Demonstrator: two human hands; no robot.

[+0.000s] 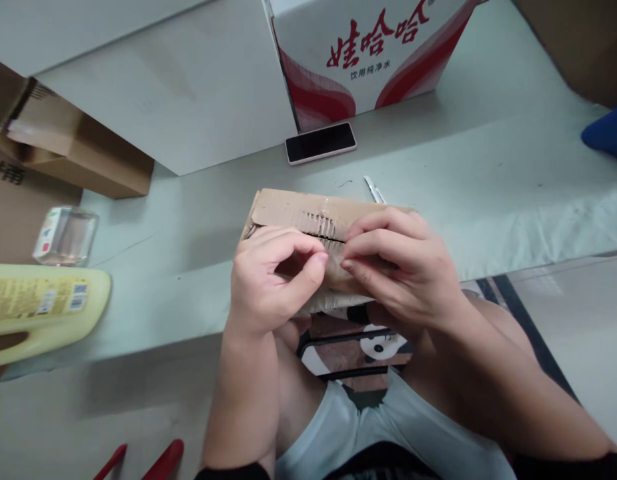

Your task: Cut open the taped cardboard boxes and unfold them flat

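Observation:
A small brown cardboard box [293, 204] lies at the table's near edge, in front of me. Its top has a dark slit and a ragged patch where the corrugation shows. My left hand [274, 279] rests over the box's left part, thumb and forefinger pinched close to the slit; whatever is between them is too small to make out. From the right, my right hand [404, 261] bends over the box with its fingertips together by the slit, and what they grip is hidden. Just behind the box lies a slim silver craft knife [373, 189], partly covered by it.
A black-screened phone [321, 143] lies before a white and red water carton [358, 53] and a white box [178, 93]. On the left are a clear bottle [71, 235], a yellow jug [48, 313] and an open carton [95, 150]. Something blue [608, 132] sits far right.

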